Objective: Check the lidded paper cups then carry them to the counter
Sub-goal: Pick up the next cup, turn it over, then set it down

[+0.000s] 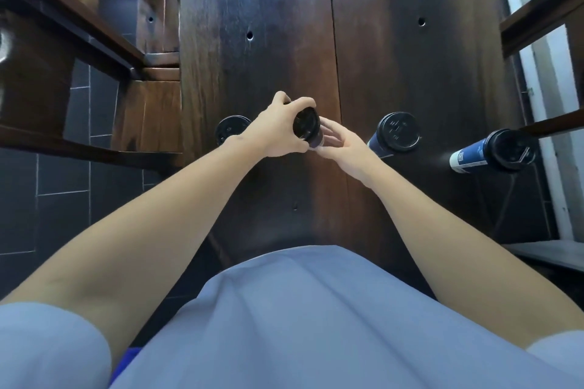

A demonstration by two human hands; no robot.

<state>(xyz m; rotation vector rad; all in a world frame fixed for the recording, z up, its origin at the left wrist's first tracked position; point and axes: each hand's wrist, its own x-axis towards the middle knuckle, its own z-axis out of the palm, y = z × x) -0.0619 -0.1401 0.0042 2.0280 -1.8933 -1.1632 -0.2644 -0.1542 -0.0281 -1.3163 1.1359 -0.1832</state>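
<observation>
Several blue paper cups with black lids stand on a dark wooden table (pixel 278 41). My left hand (pixel 278 126) grips the black lid of the middle cup (pixel 308 131), fingers curled over its rim. My right hand (pixel 339 144) holds that cup's side from the right, fingers bent round the body. Behind my left wrist stands another cup (pixel 229 128), mostly hidden. Two more cups stand to the right, one (pixel 396 133) close by and one (pixel 499 153) near the table's right edge.
Dark wooden benches (pixel 72 25) run along the left, over a dark tiled floor (pixel 63 174). More wooden rails (pixel 543 12) and a bright window strip lie on the right. My light blue shirt fills the bottom of the view.
</observation>
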